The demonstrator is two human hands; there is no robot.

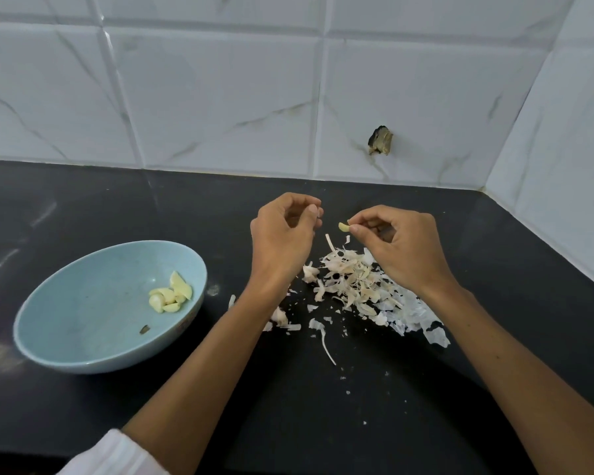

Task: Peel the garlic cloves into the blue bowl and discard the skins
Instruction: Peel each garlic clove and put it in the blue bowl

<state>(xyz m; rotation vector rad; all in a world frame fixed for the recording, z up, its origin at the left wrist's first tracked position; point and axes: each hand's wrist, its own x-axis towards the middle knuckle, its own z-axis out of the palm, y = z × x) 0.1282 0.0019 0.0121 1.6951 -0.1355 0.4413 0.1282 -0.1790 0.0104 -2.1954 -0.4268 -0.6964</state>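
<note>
observation: right hand [402, 245] pinches 1 garlic clove [343, 227] between thumb and forefinger, held above the black counter [323, 406]. the clove looks pale yellow and largely bare; whether any skin remains on its hidden side cannot be told.

left hand [283, 234]: fingers curled, thumb against the fingertips, just beside the clove and not touching it. whether a scrap of skin sits in that pinch cannot be told.

key relation: the clove projects leftward out of the right fingertips, its long axis roughly across the view, free end pointing at the left hand. the blue bowl [90, 303] stands well to the left, beyond the left hand, with peeled cloves [170, 294] against its right wall. the left hand is the nearer of the 2 to the bowl; the right hand would have to cross in front of it.

skins [357, 282] lie heaped on the counter under and beside the right hand, not yet discarded.

judgement: peeling well advanced; this clove is next for the bowl.
</note>
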